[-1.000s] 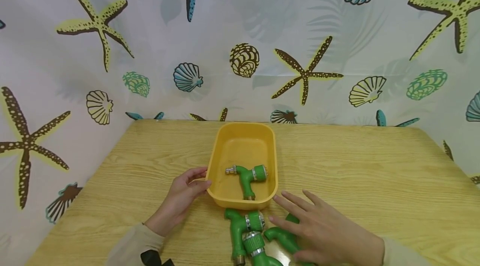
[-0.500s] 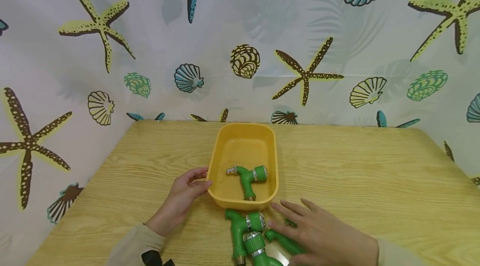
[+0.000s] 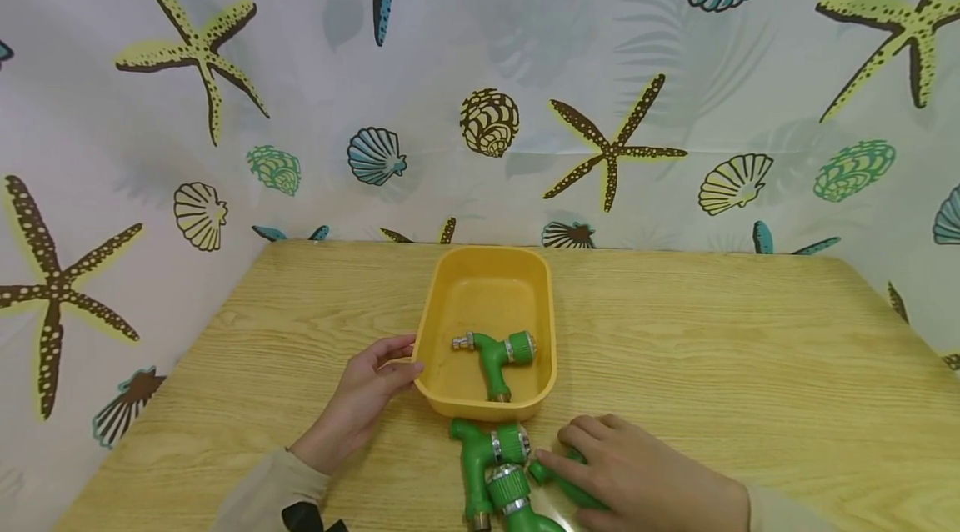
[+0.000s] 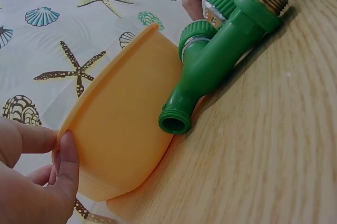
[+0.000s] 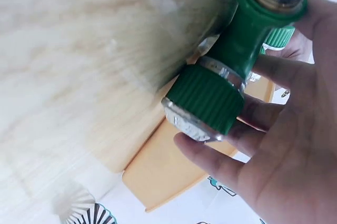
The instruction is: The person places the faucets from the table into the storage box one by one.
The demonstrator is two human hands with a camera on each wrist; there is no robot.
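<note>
My left hand [image 3: 362, 394] pinches the left rim of a yellow plastic bin [image 3: 480, 410]; in the left wrist view the thumb presses its outer wall. Inside the bin lies a green tap [image 3: 493, 361] with a metal nozzle. My right hand [image 3: 645, 478] curls over another green tap [image 3: 572, 484] at the front right of the bin. The right wrist view shows that tap's ribbed knob [image 5: 205, 100] against the fingers, its brass threaded end near the palm. Two more green taps lie in front of the bin, one upright in view [image 3: 475, 469], one lower [image 3: 517, 503].
The wood-grain table [image 3: 712, 332] extends to both sides of the bin. Behind it hangs a white cloth [image 3: 420, 82] printed with starfish and shells. A black strap [image 3: 303, 515] is on the left wrist.
My right hand has moved down and its spread fingers have curled in around the tap at the front right. The left hand, bin and other taps have stayed in place.
</note>
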